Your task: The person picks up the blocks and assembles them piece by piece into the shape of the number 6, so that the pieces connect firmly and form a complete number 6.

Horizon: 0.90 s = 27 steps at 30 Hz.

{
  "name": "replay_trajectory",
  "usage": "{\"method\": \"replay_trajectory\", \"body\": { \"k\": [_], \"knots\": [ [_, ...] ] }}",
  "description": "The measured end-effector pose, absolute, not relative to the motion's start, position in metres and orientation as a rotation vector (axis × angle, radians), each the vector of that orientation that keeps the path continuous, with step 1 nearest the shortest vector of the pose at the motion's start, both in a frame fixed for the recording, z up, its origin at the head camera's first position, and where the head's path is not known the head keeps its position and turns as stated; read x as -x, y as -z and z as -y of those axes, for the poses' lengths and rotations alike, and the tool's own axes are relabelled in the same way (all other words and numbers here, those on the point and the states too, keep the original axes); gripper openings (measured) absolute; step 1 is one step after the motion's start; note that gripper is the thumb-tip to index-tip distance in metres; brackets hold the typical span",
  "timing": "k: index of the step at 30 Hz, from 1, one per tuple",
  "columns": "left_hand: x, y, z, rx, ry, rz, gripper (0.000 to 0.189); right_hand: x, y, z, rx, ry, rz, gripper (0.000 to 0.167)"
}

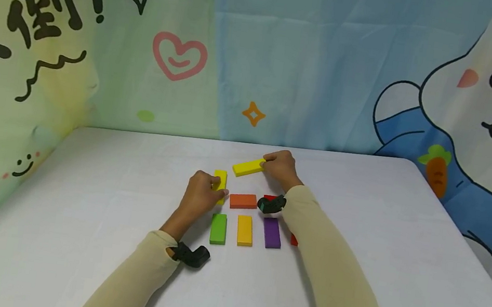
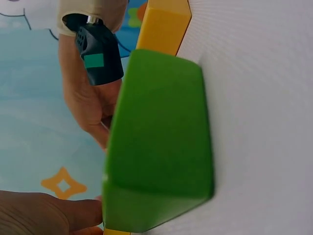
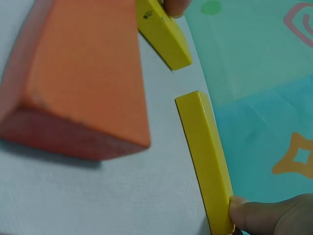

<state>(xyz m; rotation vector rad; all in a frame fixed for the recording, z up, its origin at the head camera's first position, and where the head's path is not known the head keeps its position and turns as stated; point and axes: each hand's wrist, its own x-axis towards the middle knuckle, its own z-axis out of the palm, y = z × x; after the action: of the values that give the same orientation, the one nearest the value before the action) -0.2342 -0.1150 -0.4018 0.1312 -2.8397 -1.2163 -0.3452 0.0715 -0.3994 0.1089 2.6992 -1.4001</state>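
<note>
My left hand (image 1: 199,194) pinches a yellow block (image 1: 221,174) that lies lengthwise away from me, thumb and fingers at its sides. Farther back, the right hand (image 1: 281,168) grips the right end of a second yellow block (image 1: 247,167), which lies slantwise. In the right wrist view a gap shows between the ends of the two yellow blocks, and the right thumb (image 3: 264,215) presses the near end of its block. An orange block (image 1: 243,202) lies between the hands, nearer me than the slanted block. Large in the left wrist view is a green block (image 2: 161,132).
In a row nearer me lie the green block, an amber block (image 1: 244,231) and a purple block (image 1: 272,233). Two red pieces show partly behind the right wrist and sleeve (image 1: 331,254). A printed cloth (image 1: 296,66) hangs behind the white table (image 1: 105,181).
</note>
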Motion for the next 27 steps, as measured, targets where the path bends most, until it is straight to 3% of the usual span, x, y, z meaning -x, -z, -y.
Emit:
{"method": "replay_trajectory", "body": {
  "k": [27],
  "knots": [
    [0.2340, 0.4001, 0.1155, -0.124, 1.207, 2.847, 0.046, 0.3512, 0.3993, -0.0627, -0.144, 1.466, -2.661, 0.031]
  ]
}}
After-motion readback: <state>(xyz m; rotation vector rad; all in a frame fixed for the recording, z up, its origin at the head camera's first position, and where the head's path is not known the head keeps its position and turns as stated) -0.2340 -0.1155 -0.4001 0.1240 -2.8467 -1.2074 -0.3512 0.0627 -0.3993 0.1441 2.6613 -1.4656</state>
